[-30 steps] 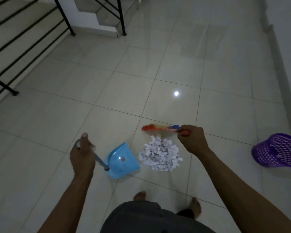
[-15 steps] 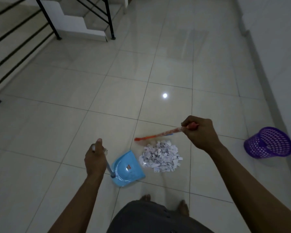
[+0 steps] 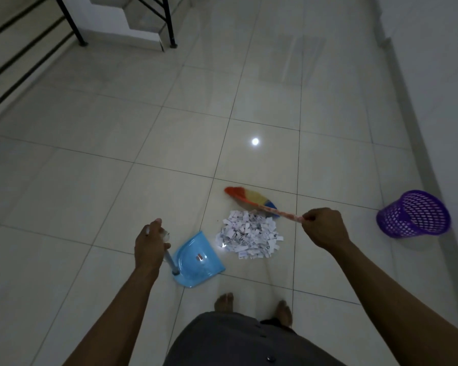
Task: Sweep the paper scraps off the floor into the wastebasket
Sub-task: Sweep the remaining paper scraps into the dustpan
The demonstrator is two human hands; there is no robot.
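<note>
A heap of white paper scraps (image 3: pixel 250 236) lies on the pale tiled floor in front of my bare feet. Just left of it sits a blue dustpan (image 3: pixel 199 261), its open edge facing the heap. My left hand (image 3: pixel 150 244) grips the top of the dustpan's long upright handle. My right hand (image 3: pixel 324 228) is closed on the handle of a small broom (image 3: pixel 251 199) with orange, yellow and blue bristles. The bristles rest on the floor just beyond the heap. A purple mesh wastebasket (image 3: pixel 413 214) stands to the right, near the wall.
A white wall (image 3: pixel 439 75) and its skirting run along the right side. Black stair railings (image 3: pixel 72 25) and a white stair base (image 3: pixel 122 17) stand at the back left. Open tiled floor stretches ahead, with a bright light reflection (image 3: pixel 255 141).
The broom head has turned and dropped to the floor behind the heap, its bristles now spread flat. The dustpan stays beside the heap. My view has shifted slightly.
</note>
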